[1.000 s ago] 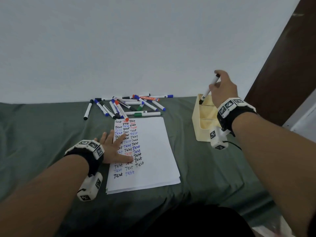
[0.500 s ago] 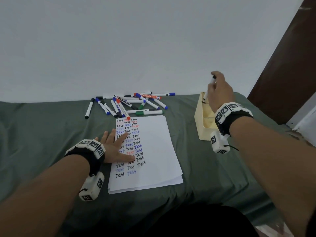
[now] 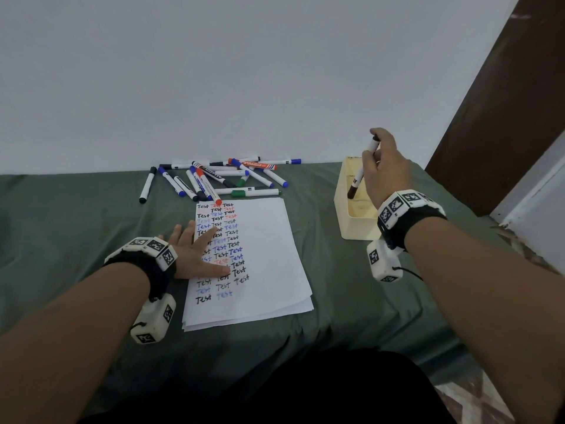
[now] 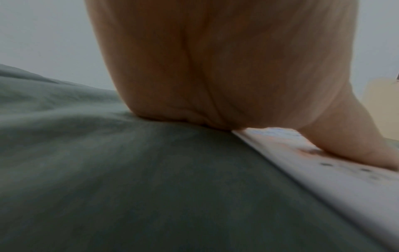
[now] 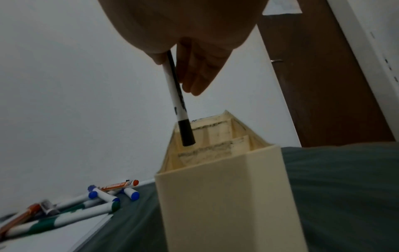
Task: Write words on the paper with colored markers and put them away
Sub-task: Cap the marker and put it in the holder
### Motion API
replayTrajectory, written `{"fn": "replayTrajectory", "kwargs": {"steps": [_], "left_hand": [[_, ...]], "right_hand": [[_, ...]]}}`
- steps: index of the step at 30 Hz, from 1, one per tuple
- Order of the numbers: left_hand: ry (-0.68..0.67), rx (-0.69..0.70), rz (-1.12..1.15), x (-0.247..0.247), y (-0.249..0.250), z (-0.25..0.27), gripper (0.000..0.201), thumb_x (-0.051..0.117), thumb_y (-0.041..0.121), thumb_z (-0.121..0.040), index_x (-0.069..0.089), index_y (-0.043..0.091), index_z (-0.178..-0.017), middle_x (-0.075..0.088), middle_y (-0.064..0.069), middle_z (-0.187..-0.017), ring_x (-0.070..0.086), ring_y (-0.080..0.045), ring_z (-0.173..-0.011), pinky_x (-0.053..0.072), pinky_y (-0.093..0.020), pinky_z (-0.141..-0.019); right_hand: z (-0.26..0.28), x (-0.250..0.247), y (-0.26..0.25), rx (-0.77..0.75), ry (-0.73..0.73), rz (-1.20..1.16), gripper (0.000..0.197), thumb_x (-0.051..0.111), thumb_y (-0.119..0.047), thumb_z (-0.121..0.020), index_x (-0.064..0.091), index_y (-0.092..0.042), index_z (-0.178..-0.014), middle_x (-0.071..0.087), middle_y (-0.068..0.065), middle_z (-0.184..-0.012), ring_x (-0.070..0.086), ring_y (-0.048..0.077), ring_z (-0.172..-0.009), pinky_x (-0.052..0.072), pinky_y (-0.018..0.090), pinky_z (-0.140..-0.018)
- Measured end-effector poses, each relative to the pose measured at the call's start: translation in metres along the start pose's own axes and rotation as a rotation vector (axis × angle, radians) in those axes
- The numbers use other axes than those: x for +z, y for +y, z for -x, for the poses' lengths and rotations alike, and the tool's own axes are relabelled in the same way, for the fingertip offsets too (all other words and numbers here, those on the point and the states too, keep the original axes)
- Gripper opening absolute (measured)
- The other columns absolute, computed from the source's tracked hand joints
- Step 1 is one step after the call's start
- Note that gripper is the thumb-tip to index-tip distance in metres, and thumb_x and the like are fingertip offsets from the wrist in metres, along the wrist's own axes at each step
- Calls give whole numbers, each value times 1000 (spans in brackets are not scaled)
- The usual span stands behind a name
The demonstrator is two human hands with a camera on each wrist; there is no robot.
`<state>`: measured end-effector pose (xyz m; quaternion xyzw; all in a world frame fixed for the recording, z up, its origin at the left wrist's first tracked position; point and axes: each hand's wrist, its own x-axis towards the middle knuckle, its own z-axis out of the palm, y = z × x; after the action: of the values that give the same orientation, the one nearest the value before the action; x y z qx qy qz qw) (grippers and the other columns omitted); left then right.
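Fingers of the right hand (image 3: pixel 385 169) are pinched round a black marker (image 3: pixel 362 169), which is held nearly upright, cap end down, above the cream compartmented holder (image 3: pixel 351 224). In the right wrist view the marker (image 5: pixel 177 100) is gripped near its upper end, and its black cap is seen just over the holder (image 5: pixel 224 196), at the level of the rim and above one of the rear compartments; whether the cap touches a divider cannot be told.

The left hand (image 3: pixel 195 255) is laid flat with its fingers spread and straight, pressed on the left edge of the paper stack (image 3: pixel 269 258), with nothing grasped. In the left wrist view the heel of the hand (image 4: pixel 215 68) is rested on the green cloth (image 4: pixel 129 187) and the thumb on the paper (image 4: pixel 323 179).

Rows of "Test" in black, blue and red are written down the sheet's left part. A loose pile of capped markers (image 3: pixel 220 179) is spread on the cloth just beyond the paper's far edge, well apart from the holder.
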<state>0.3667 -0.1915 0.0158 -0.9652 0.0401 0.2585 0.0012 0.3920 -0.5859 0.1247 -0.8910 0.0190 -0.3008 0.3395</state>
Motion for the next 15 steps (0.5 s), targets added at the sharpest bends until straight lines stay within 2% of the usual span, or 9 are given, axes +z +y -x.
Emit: {"fn": "replayTrajectory", "kwargs": {"steps": [3,5,6,9,12,14,15], "left_hand": [[-3,-2,-2,0,1,1,135,27,111,-33,-21,54,-145,-26,-1,-162,-19,-32,-150,-4,-59,-116],[-3,0,-1,-1,1,1,136,27,111,-33,-22,53,-145,-26,0,-162,-19,-32,-149,-4,-60,-116],[-5,1,1,-1,1,0,136,27,111,-32,-22,53,-145,-27,0,-162,-20,-33,-149,-4,-60,-116],[-5,2,-3,-1,1,1,136,26,111,-32,-21,53,-146,-26,-1,-162,-19,-33,-150,-3,-60,-116],[-10,0,-7,-2,1,2,136,26,112,-32,-21,53,-146,-26,-1,-162,-18,-32,-150,-3,-60,-117],[-13,-1,-9,-2,1,3,137,25,111,-31,-21,53,-146,-27,-1,-162,-18,-32,-150,-3,-60,-117],[-13,0,-10,-2,1,3,137,25,111,-31,-21,53,-146,-26,-1,-162,-18,-33,-150,-3,-60,-116]], "right_hand": [[-3,-1,2,-1,10,26,35,45,-27,-104,44,-34,-138,55,-18,-81,57,1,-71,41,26,-61],[-4,0,4,23,-75,75,35,46,-26,-104,45,-34,-138,59,-16,-76,57,1,-63,37,18,-53],[-3,1,5,58,-144,92,35,47,-24,-103,46,-34,-137,62,-14,-76,57,2,-61,37,18,-51],[3,9,11,156,-336,165,34,46,-21,-101,51,-29,-134,68,-7,-88,59,12,-67,42,27,-58],[9,18,13,215,-335,179,36,51,-26,-101,47,-23,-137,69,8,-105,62,27,-81,48,33,-72],[11,21,14,239,-375,193,58,64,-35,-94,38,-23,-144,65,7,-109,63,28,-92,49,34,-77],[12,23,16,242,-401,198,68,70,-35,-90,33,-24,-146,65,5,-108,64,26,-91,50,33,-75]]}}
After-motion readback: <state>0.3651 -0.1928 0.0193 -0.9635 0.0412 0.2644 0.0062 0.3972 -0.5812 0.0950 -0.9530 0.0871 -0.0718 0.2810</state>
